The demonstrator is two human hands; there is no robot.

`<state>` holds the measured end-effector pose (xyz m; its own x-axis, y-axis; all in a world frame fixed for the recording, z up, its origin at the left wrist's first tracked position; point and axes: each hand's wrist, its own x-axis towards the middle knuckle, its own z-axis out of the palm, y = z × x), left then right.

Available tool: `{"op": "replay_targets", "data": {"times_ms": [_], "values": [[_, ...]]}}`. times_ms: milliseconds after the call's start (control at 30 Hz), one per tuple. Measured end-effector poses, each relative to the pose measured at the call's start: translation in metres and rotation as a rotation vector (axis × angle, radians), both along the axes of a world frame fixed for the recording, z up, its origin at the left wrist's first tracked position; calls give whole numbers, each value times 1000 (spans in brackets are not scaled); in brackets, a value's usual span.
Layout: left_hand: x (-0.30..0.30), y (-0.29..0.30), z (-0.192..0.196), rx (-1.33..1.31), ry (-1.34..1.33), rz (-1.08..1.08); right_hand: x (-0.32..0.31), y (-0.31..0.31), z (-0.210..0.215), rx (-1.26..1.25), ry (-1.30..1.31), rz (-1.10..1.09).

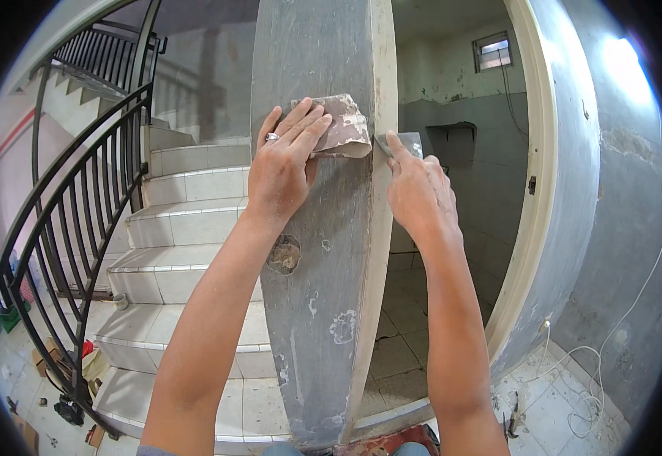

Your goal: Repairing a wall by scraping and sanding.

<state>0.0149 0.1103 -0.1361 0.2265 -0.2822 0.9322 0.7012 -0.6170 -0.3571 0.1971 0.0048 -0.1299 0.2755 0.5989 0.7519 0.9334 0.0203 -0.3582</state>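
Observation:
On the grey wall pillar [317,228], my left hand [285,163] presses a worn, brownish sheet [342,129] that looks like sandpaper. White patches mark the sheet and its lower edge curls away from the wall. The fingers lie close together over its left part; the thumb is mostly hidden. To the right, my right hand [422,186] grips a putty knife [409,143], index finger stretched along the flat grey blade. Its blade is beside the cream door frame edge [382,190]; whether it touches is hard to tell. The handle is hidden in the palm.
White tiled stairs [183,251] with a black metal railing [80,213] rise on the left. A doorway right of the pillar opens onto a tiled room [452,197]. The pillar has a rough hole [284,254]. A white cable [597,365] lies loosely on the floor at the right.

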Motion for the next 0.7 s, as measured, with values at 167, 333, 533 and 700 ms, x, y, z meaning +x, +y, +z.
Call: {"op": "replay_targets", "data": {"times_ms": [167,333,533,700], "values": [[2,-7,1,4,-8,4,-1,-10,14,35,9,19],[4,-1,0,-2,-1,3,1,-3,16,35,-6,-3],[-1,-2,1,17,-10,18,-1,0,8,21,-10,-6],[4,-4,0,11,0,-30,10,6,30,93,-26,4]]}}
